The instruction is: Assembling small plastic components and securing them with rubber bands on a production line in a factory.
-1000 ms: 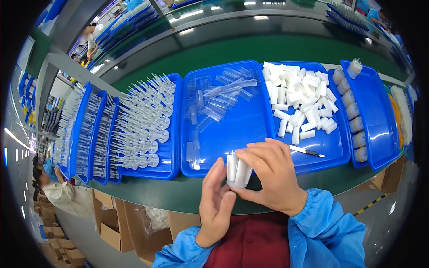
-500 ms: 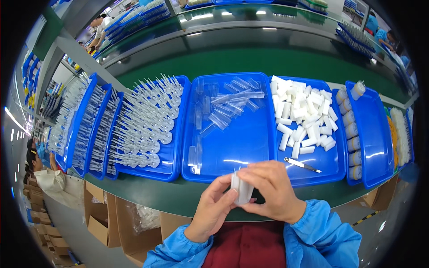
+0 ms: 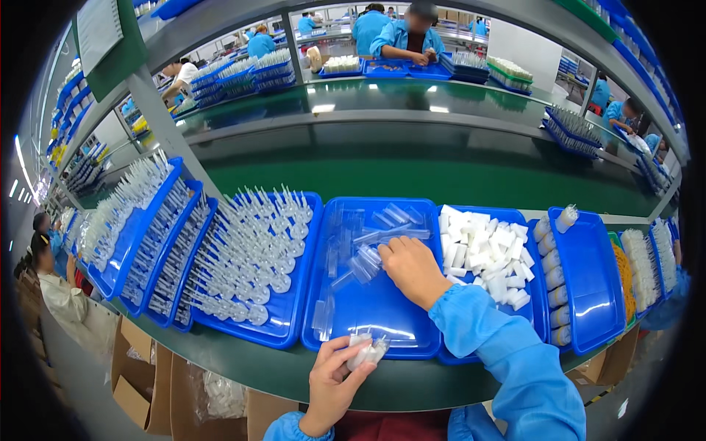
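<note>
My left hand (image 3: 334, 386), at the near edge of the middle tray, is closed around a white cylindrical part (image 3: 366, 353) with clear plastic about it and thin prongs on top. My right hand (image 3: 412, 270) reaches into the middle blue tray (image 3: 382, 323), over a loose pile of clear plastic tubes (image 3: 365, 263). Its fingers are bent down against the tubes; the fingertips are partly hidden, so what they pinch is not plain. Right of it, a blue tray holds a heap of white foam blocks (image 3: 482, 250), partly covered by my right sleeve.
On the left, a blue tray holds rows of clear parts with long thin stems (image 3: 254, 253), beside tilted stacked trays (image 3: 158, 242). An inner tray (image 3: 592, 294) and wrapped cylinders (image 3: 557, 275) lie right. Behind runs a green conveyor (image 3: 412, 169). Cardboard boxes (image 3: 147, 382) stand below left.
My right hand has left the part held between both hands and moved forward into the middle tray. My left hand keeps the part, slightly lower and further left. The view has tilted up.
</note>
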The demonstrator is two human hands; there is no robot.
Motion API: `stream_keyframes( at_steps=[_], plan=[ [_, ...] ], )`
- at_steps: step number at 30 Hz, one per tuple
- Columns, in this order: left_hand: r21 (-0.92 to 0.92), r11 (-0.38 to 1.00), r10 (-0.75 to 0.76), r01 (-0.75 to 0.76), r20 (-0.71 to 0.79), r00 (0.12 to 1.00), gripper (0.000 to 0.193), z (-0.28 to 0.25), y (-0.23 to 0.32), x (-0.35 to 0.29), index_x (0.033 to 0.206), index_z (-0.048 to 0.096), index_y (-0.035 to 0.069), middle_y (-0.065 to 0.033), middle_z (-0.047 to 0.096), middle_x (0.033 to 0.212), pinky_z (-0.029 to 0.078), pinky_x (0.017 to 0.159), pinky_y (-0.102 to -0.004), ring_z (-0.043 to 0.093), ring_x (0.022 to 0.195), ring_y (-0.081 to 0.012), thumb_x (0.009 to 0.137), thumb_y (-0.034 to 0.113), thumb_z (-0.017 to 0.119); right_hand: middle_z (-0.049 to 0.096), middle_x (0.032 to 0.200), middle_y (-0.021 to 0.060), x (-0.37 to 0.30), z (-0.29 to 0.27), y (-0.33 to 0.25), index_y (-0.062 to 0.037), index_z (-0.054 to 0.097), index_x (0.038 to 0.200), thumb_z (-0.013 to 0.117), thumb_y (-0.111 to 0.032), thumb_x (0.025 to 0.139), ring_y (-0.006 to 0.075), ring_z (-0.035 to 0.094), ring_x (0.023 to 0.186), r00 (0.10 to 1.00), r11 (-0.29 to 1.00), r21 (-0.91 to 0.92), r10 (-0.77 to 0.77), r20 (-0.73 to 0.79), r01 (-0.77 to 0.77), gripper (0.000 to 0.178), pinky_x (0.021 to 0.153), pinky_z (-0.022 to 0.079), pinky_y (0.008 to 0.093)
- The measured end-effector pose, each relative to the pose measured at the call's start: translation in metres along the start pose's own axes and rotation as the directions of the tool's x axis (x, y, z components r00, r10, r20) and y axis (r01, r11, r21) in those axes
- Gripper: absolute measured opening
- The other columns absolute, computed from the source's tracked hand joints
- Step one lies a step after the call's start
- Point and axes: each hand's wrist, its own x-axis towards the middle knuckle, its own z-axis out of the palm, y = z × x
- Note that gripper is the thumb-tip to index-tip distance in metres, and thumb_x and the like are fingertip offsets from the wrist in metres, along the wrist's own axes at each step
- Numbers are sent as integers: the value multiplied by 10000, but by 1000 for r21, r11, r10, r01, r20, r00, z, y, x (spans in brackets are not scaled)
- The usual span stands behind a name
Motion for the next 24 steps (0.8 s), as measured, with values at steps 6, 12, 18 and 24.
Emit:
stream_keyframes(
  at_steps=[6, 12, 18, 24],
  plan=[
    [56, 997, 50, -49, -15, 999, 376, -10, -1, -4, 1216, 672, -45, -162, 578, 1289, 519, 954, -345, 610, 1143, -239, 846, -87, 726, 640, 955, 68, -31, -68, -14, -39, 656, 1026, 732, -76, 823, 171, 643, 898, 929, 600, 709, 238, 284, -371, 219, 790, 523, 308],
    [75, 997, 22, -28, 76, 997, 345, -6, 1, 0, 1225, 671, -49, -180, 585, 1308, 526, 938, -332, 605, 1155, -237, 882, -45, 708, 667, 964, 95, -74, -104, -81, -14, 516, 1244, 739, -26, 874, 154, 659, 932, 840, 90, 953, 500, 209, -290, 432, 843, 503, 299],
    [-4, 1000, -21, 21, 80, 997, 362, 1, 6, -2, 1268, 669, -7, -149, 566, 1331, 523, 939, -309, 604, 1153, -216, 907, -10, 694, 671, 976, 98, -95, -93, -90, -13, 520, 1220, 753, -40, 875, 164, 672, 938, 846, 157, 937, 495, 200, -313, 417, 877, 498, 303],
    [104, 995, -17, 7, 91, 996, 349, 4, 7, -3, 1243, 661, -53, -182, 582, 1318, 527, 937, -328, 602, 1169, -245, 895, -58, 676, 682, 992, 96, -107, -88, -89, -16, 533, 1114, 771, -63, 862, 158, 675, 934, 858, 243, 916, 485, 171, -320, 350, 866, 495, 290]
  ],
)
